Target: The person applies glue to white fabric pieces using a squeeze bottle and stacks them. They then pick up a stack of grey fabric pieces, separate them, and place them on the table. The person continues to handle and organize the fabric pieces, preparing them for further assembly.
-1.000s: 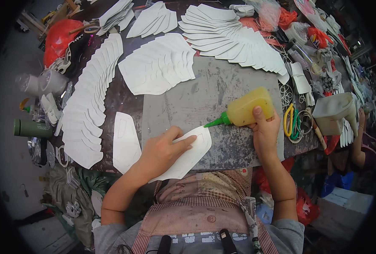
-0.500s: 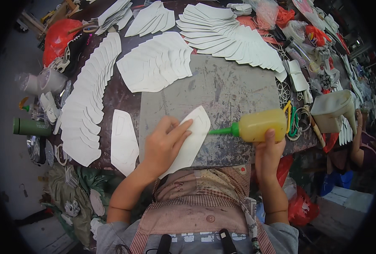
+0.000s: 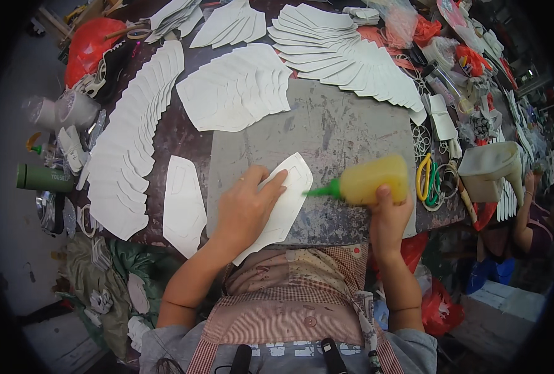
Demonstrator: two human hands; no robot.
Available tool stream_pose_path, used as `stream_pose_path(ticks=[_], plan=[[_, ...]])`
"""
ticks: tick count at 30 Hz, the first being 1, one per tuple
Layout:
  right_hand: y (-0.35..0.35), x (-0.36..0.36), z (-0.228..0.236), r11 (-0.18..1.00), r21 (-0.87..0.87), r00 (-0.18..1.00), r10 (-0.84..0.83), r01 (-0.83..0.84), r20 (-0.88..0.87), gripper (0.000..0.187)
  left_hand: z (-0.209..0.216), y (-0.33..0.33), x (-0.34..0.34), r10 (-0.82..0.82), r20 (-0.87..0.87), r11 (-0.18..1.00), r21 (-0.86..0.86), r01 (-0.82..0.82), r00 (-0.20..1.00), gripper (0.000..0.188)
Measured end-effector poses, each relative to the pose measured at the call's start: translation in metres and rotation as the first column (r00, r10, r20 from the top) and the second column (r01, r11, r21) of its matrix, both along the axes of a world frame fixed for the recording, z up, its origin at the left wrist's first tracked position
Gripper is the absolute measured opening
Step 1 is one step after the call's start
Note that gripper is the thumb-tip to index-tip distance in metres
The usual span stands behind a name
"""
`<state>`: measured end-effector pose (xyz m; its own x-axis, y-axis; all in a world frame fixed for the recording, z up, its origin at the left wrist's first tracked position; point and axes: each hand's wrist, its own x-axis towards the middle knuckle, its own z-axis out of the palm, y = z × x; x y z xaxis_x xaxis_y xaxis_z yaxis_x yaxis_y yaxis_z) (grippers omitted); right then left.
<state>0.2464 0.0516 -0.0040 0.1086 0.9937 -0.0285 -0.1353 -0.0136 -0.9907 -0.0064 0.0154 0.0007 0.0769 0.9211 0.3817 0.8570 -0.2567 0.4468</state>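
Note:
My left hand (image 3: 247, 209) holds a white cut panel (image 3: 285, 206) down on the grey board, its fingers lying across the panel's upper part. The panel has a faint outline near its far tip, and its near end reaches the board's front edge. In my right hand (image 3: 392, 215) is a squeeze bottle (image 3: 372, 181) of yellow liquid, tilted on its side. Its green nozzle (image 3: 327, 189) points left, with the tip at the panel's right edge. Whether it touches, I cannot tell. A second white panel (image 3: 184, 199) lies alone left of my left hand.
Fanned rows of white panels lie at the left (image 3: 124, 149), far middle (image 3: 233, 87) and far right (image 3: 352, 56). Scissors with yellow and green handles (image 3: 423, 177) and a whitish plastic container (image 3: 489, 165) sit right of the grey board (image 3: 327, 124). Another person's arm (image 3: 526, 212) shows at far right.
The squeeze bottle has shifted left with my right hand, and its nozzle is closer to the panel's right edge. My left hand stays on the same panel.

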Motion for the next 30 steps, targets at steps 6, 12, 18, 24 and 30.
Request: stream_pose_path(ticks=[6,12,18,24,30], plan=[[-0.033,-0.008,-0.002,0.999,0.04,0.999,-0.001,-0.001,0.037,0.046,-0.003,-0.002,-0.001,-0.009,0.014,1.0,0.005,0.009,1.0,0.031],[-0.051,-0.002,-0.001,0.993,0.023,0.982,0.11,-0.114,0.151,0.062,-0.004,-0.002,0.0,-0.011,0.012,1.0,0.006,0.011,1.0,0.03],[-0.055,-0.01,0.005,0.997,0.032,0.995,0.066,-0.069,0.068,0.065,-0.003,0.0,-0.001,-0.015,0.006,1.0,0.002,0.015,1.0,0.033],[-0.033,0.012,-0.015,0.995,0.093,0.99,-0.02,0.033,-0.142,0.047,0.004,-0.012,-0.017,0.079,0.641,0.987,-0.158,0.031,0.763,0.067],[0.019,0.028,-0.016,0.976,0.088,0.923,-0.157,0.199,-0.351,0.067,0.039,-0.111,-0.104,0.248,0.963,0.842,-0.157,-0.517,0.111,0.075]])
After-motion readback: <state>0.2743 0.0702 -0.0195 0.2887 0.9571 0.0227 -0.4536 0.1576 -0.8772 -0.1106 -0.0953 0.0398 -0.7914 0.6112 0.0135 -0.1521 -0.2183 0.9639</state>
